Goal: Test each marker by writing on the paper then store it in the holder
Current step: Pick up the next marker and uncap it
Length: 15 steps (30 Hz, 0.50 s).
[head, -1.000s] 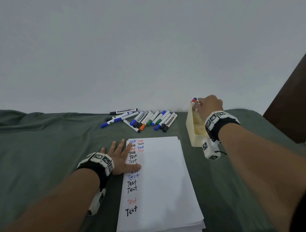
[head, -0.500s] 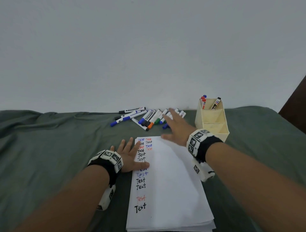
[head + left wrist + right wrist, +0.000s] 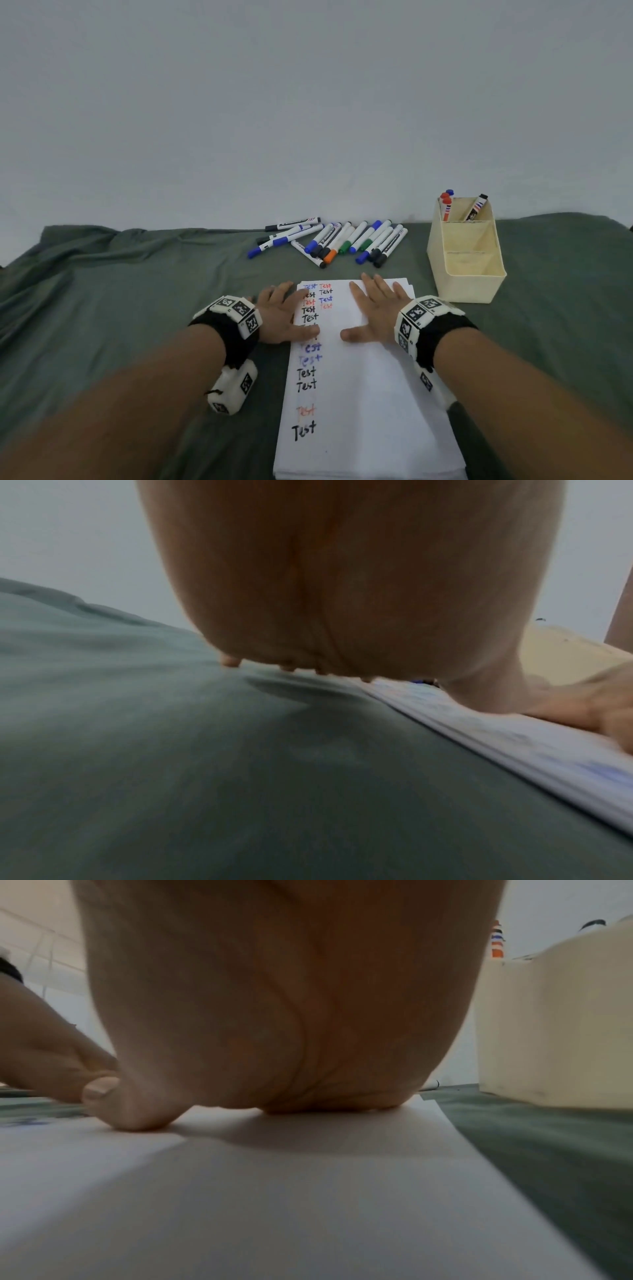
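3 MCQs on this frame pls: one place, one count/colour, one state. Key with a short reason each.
1. Where do the stored markers stand in the holder?
A. far compartment
B. middle compartment
C. near compartment

2. What colour is the cloth under the paper?
A. red
B. green
C. white

3. What is the right hand doing?
A. gripping a marker
B. lying flat on the paper
C. reaching into the holder

Key:
1 A, the caps rise from the compartment nearest the wall, and the other two show bare walls.
2 B, grey-green fabric surrounds the sheet.
3 B, its fingers are spread on the sheet and hold nothing, much like the left hand at the paper's left edge.
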### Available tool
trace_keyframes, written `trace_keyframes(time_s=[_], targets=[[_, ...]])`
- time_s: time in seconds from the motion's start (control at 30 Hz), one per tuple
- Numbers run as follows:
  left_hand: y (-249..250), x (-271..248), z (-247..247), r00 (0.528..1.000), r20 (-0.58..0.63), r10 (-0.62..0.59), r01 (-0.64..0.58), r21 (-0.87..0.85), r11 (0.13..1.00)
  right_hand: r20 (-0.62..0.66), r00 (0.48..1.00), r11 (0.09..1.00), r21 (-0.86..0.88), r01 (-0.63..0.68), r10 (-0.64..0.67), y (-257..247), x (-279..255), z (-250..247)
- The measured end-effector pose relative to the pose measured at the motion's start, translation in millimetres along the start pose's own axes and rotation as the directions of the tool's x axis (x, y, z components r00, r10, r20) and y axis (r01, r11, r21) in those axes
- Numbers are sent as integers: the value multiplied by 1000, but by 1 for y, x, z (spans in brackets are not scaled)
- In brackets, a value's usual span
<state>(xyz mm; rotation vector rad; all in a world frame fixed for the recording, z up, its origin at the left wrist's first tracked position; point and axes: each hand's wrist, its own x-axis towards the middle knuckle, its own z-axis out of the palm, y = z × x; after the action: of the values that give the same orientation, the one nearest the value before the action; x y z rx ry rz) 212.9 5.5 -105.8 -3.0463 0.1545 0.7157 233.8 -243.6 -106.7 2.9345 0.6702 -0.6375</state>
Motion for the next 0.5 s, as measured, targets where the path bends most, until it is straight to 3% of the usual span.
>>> trace_keyframes(time_s=[0.2, 0.4, 0.5], targets=[[-42, 33, -43, 925, -374, -59, 39, -60, 997, 1, 1000, 1000, 18, 5, -5, 1, 1, 1], [-66, 65, -69, 828, -547, -124, 105, -68, 992, -2, 1000, 999, 36, 11, -10, 2, 3, 2], [-59, 76, -78, 830, -545, -120, 112, -47, 993, 7, 1000, 998, 55, 12, -12, 3, 3, 0]])
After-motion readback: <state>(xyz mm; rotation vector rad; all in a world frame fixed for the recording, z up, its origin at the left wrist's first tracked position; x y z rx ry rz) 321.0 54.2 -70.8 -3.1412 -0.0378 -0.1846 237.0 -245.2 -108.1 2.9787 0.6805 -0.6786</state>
